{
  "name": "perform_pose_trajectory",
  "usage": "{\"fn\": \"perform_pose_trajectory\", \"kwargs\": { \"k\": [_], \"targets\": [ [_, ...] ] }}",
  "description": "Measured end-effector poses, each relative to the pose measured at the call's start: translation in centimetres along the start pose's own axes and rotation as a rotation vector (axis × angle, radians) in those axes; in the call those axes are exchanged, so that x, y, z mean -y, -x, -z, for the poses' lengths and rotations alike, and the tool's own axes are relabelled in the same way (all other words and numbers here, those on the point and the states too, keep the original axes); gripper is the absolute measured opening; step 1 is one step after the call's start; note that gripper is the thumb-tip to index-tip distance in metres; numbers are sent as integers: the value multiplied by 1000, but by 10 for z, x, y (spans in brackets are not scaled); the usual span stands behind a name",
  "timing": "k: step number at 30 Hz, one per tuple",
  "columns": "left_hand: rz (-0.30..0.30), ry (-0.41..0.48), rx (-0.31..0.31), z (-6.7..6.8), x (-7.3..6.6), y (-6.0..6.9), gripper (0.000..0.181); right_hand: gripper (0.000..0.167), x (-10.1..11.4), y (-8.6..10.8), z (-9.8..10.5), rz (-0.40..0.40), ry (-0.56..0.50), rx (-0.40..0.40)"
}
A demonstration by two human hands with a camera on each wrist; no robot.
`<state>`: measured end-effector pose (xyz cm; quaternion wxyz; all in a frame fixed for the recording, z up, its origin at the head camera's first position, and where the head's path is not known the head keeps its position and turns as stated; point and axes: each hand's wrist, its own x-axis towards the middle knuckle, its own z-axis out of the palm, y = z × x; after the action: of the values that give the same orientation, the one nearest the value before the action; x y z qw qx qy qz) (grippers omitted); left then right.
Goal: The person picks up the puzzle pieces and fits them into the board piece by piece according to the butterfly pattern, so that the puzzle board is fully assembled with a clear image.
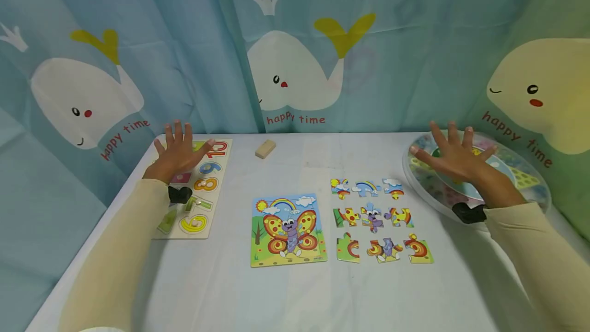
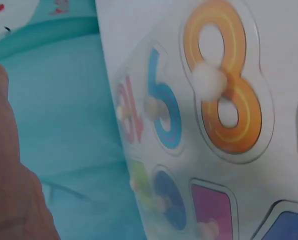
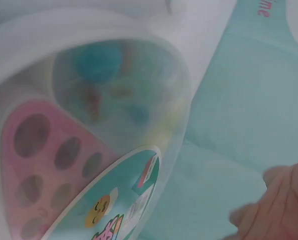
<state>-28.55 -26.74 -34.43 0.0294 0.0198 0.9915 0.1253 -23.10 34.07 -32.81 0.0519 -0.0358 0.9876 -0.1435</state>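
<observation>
My left hand (image 1: 175, 157), fingers spread, is over the upper part of a number board (image 1: 224, 168) at the left of the table; whether it touches cannot be told. The left wrist view shows the board's orange 8 (image 2: 239, 75) with a white knob, and part of the hand (image 2: 14, 170) at the left edge. Over a round lidded container (image 1: 536, 188) at the right, my right hand (image 1: 461, 158) is spread and holds nothing. In the right wrist view the container's label (image 3: 114, 200) shows, with fingers at the lower right corner.
A butterfly picture board (image 1: 289, 229) lies mid-table. To its right several puzzle pieces (image 1: 372, 216) lie apart in three rows. A small wooden block (image 1: 265, 148) sits near the back edge. Behind the table hangs a blue curtain (image 1: 198, 65) with whales.
</observation>
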Motion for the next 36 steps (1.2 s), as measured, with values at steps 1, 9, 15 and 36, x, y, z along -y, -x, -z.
{"fn": "perform_pose_trajectory", "kwargs": {
  "k": [1, 9, 15, 36],
  "targets": [
    [-21, 12, -2, 0, -1, 1, 103, 94, 0, 0, 0, 3, -12, 19],
    [-106, 128, 36, 4, -5, 13, 89, 83, 2, 1, -2, 108, -161, 74],
    [-123, 248, 45, 3, -7, 30, 83, 77, 9, 5, -6, 113, -236, 50],
    [-357, 361, 91, -23, -40, 73, 66, 46, 41, 22, -21, 206, -460, -67]
  ]
}}
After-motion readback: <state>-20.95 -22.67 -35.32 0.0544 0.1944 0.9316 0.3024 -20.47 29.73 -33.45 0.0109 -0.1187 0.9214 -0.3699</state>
